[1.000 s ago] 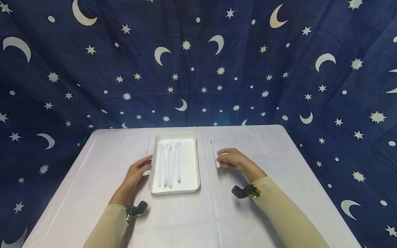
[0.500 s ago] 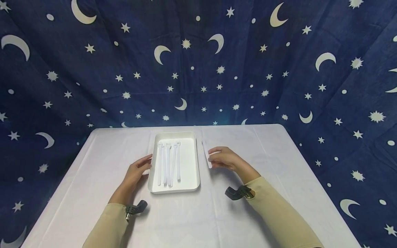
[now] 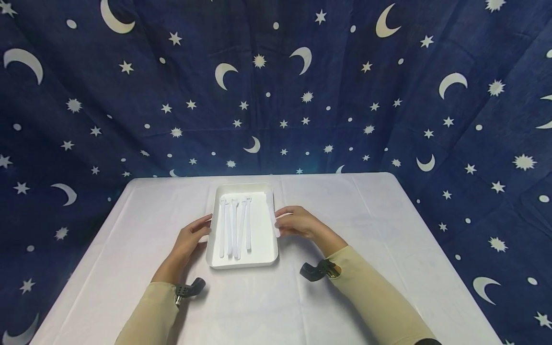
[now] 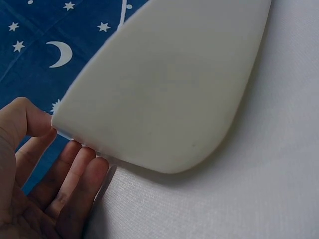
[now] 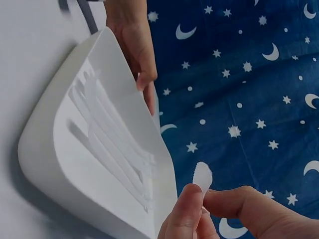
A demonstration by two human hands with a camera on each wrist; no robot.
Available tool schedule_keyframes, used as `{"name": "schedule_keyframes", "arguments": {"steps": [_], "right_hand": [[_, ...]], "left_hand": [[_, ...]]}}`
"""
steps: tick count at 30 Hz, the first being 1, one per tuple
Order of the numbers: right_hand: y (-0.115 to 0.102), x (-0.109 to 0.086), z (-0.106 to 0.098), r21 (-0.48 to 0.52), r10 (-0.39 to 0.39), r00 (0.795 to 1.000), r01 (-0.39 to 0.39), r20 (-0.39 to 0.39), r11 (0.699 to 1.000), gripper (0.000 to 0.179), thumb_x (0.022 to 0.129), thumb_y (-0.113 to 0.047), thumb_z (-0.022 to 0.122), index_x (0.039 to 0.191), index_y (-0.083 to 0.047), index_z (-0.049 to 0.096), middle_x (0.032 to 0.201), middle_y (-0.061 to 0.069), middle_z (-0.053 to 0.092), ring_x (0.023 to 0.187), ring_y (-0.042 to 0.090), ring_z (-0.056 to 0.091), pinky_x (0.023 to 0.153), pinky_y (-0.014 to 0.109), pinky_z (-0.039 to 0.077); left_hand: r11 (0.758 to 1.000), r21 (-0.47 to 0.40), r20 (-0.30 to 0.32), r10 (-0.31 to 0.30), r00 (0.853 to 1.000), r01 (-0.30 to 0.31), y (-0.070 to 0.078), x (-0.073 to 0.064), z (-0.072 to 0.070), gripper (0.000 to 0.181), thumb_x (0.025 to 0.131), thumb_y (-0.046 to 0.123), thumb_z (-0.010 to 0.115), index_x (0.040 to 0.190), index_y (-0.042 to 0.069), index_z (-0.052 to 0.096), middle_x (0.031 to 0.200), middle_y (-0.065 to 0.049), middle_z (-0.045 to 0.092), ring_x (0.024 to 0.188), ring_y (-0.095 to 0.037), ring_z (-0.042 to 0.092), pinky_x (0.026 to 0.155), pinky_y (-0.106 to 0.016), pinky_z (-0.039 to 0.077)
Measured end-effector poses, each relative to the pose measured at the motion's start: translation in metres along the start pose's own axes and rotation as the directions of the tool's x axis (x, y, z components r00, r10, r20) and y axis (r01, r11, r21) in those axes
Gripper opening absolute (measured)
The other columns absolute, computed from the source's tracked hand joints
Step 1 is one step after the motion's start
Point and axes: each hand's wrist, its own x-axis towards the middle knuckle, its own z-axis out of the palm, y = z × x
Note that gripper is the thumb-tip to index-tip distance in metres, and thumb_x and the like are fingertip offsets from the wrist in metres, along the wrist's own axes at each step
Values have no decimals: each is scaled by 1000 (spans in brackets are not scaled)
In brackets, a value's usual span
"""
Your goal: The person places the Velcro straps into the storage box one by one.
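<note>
A white tray [image 3: 262, 254] lies on the table, with several slim white hook-and-loop cable ties [image 3: 235, 230] spread lengthwise inside it. My left hand [image 3: 188, 240] holds the tray's left edge; in the left wrist view its thumb and fingertips meet the rim and outer wall. Between thumb and fingers, my right hand [image 3: 299, 224] pinches one more cable tie [image 3: 270, 206] over the tray's right rim, its far end overlapping the inside. The right wrist view shows the rounded near end of this tie [image 5: 203, 176] sticking out past the fingertips.
A white cloth [image 3: 246, 306] covers the table. Behind it hangs a dark blue curtain [image 3: 276, 105] with moons and stars. Each wrist carries a black camera mount [image 3: 316, 271], low over the cloth.
My right hand has moved left with the cable tie, from the cloth beside the tray to its right rim. The left hand and tray have stayed in place.
</note>
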Motion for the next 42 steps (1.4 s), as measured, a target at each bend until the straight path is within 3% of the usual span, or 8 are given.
{"name": "schedule_keyframes", "arguments": {"steps": [8,16,28,33,42], "right_hand": [[3,9,15,10,58,998,-58,9,998,44,80,4,67,124,5,58,77,7,62,59,11,63,66,26,63],[4,19,26,-53,82,997,-82,-10,995,45,78,4,69,122,3,62,80,7,61,61,12,64,67,26,63],[5,21,40,-162,32,995,-47,-92,986,44,74,5,70,117,5,64,80,11,66,55,11,63,69,31,64],[4,23,46,-262,10,992,-44,-128,964,46,73,2,70,118,4,63,79,13,66,54,12,64,72,34,64],[6,23,52,-368,-53,989,-2,-140,930,43,73,0,70,115,4,65,72,11,69,54,13,67,65,28,62]], "left_hand": [[1000,-9,14,0,1000,0,-3,1,2,59,92,18,57,149,15,44,150,-18,44,134,-38,47,98,-43,55],[1000,9,-2,0,1000,0,-4,1,4,58,91,19,57,148,17,44,151,-18,44,135,-38,46,99,-45,54],[1000,10,3,2,1000,-2,-1,0,2,58,91,19,58,148,16,45,150,-17,45,134,-37,48,98,-43,55],[1000,18,3,1,1000,-1,0,-1,0,58,92,19,58,148,17,45,150,-17,45,134,-37,48,98,-43,55],[1000,15,5,11,1000,-11,1,-1,0,58,91,19,58,148,17,44,150,-17,46,134,-37,48,97,-42,56]]}}
